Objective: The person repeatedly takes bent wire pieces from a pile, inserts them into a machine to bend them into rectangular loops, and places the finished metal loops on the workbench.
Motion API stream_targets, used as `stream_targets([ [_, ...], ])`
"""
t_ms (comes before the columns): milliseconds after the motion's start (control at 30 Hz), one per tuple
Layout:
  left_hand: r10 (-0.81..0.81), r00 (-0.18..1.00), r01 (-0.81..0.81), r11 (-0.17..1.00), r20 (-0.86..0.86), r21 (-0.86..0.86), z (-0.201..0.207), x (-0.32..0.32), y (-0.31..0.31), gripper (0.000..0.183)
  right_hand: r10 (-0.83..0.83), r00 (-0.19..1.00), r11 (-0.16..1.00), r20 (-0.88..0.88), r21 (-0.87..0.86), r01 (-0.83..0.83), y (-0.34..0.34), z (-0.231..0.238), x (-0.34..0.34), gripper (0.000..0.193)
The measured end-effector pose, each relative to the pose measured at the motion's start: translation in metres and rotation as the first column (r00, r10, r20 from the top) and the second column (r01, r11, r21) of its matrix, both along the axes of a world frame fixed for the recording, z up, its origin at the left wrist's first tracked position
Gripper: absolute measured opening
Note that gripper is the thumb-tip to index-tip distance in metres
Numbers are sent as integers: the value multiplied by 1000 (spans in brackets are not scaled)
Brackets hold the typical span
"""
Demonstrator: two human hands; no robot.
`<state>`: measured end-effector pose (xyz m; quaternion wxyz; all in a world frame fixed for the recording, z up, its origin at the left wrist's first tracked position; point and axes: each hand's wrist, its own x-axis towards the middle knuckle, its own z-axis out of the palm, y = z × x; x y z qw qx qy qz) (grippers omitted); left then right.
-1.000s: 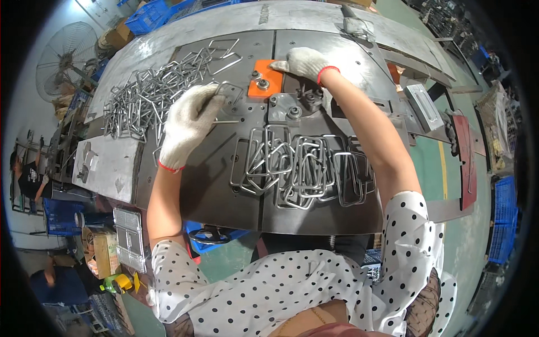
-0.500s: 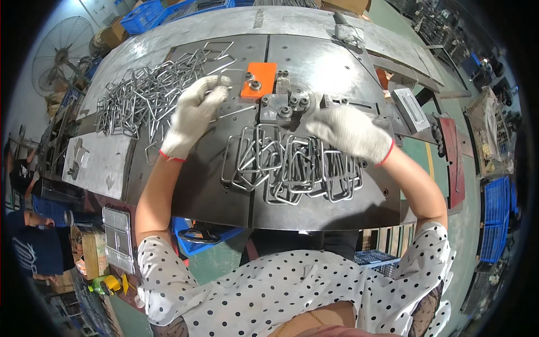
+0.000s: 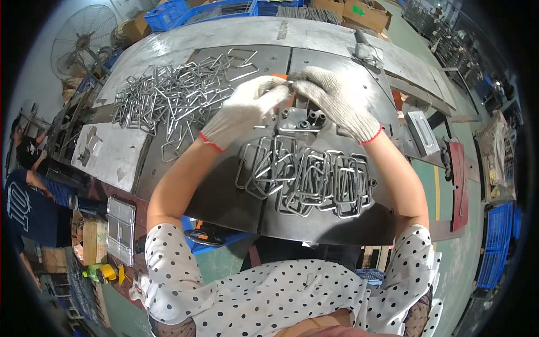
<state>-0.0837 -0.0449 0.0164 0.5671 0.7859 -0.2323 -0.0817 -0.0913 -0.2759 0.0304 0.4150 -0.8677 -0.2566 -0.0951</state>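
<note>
My left hand (image 3: 247,109), in a white knit glove with a red cuff, is closed round a bent metal rod mostly hidden by its fingers. Opposite it, my right hand (image 3: 339,104), gloved alike, has its fingers pressed together at the same spot. A small piece of metal (image 3: 290,83) shows between the fingertips. Both hands are above a bolted steel fixture (image 3: 302,120), largely covering its orange plate (image 3: 279,76). Nearer me lies a group of bent wire frames (image 3: 314,178); to the left is a tangled heap of similar bent rods (image 3: 165,98).
The steel worktable (image 3: 208,196) carries a grey plate (image 3: 109,154) at its left. A pale rectangular block (image 3: 422,132) is at the right edge. Blue crates (image 3: 167,16) stand behind the table. Another person (image 3: 33,205) is at the far left, near a large fan (image 3: 83,42).
My left hand has moved right with the rod, and my right hand has moved up and left to meet it over the fixture. The whole view has shifted slightly.
</note>
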Motion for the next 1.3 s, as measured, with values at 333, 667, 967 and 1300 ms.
stream_targets([
  [333, 157, 974, -190, 959, -164, -209, -32, -2, 64, 30, -296, 955, 948, 9, -116, 295, -13, -21, 66, 37],
  [667, 172, 966, -223, 932, -194, -284, -43, 5, 73, 30, -277, 940, 847, 200, -412, 337, -21, -57, 78, 29],
  [967, 190, 957, -257, 907, -220, -334, -18, 6, 57, 29, -109, 972, 834, 206, -513, 202, -57, -93, 83, 32],
  [1300, -89, 986, 32, 930, -140, -366, -17, 65, -50, 28, -172, 977, 866, 125, -455, 210, -59, -96, 81, 33],
])
